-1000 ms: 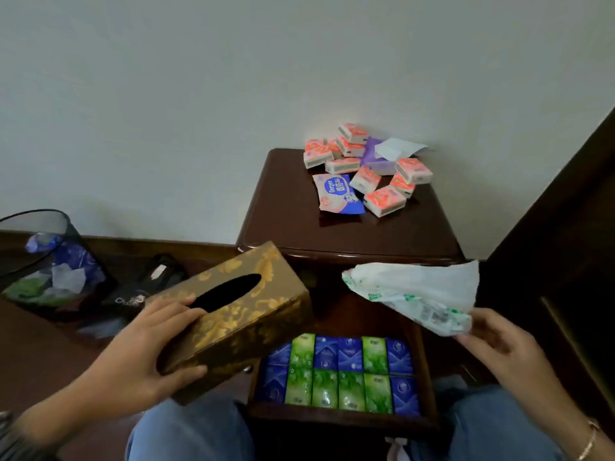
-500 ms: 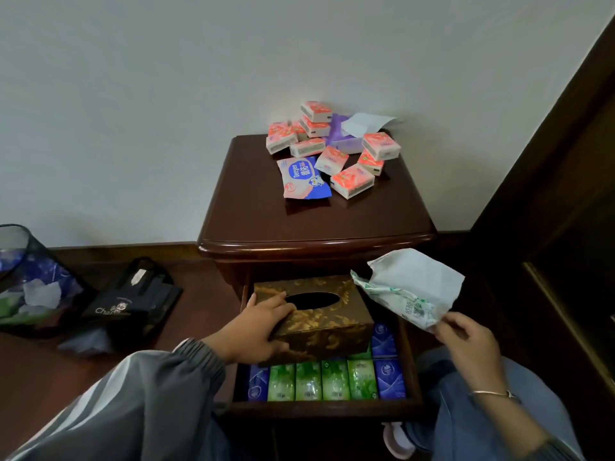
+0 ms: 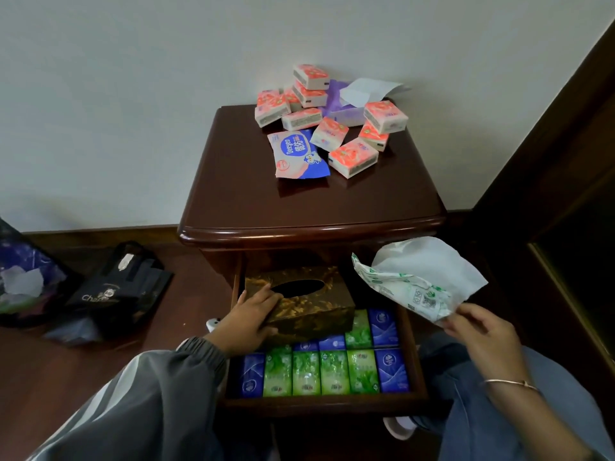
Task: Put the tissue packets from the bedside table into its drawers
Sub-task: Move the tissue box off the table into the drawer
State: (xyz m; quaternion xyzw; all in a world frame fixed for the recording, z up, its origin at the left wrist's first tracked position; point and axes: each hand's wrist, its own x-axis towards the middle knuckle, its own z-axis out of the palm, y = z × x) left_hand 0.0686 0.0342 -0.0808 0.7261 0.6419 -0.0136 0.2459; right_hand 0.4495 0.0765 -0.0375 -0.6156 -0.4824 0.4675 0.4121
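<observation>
The drawer (image 3: pixel 326 402) was lined with blue and green packets (image 3: pixel 332 371), with the left hand (image 3: pixel 253 314) gripping a box (image 3: pixel 306 301) on the back row, I think. The right hand (image 3: pixel 479 331) pinched a soft pack (image 3: pixel 409 287) above the drawer's right side; orange packets (image 3: pixel 352 158) sat piled on the table (image 3: pixel 312 201).

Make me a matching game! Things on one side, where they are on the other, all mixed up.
Things:
1 gold tissue box
2 orange tissue packets
3 green-and-white tissue pack
4 black bag

Places:
A on the floor
B held in the right hand
C on top of the bedside table
D in the open drawer, gripped by the left hand

Pairs: 1-D, 2-C, 3-B, 4-A
</observation>
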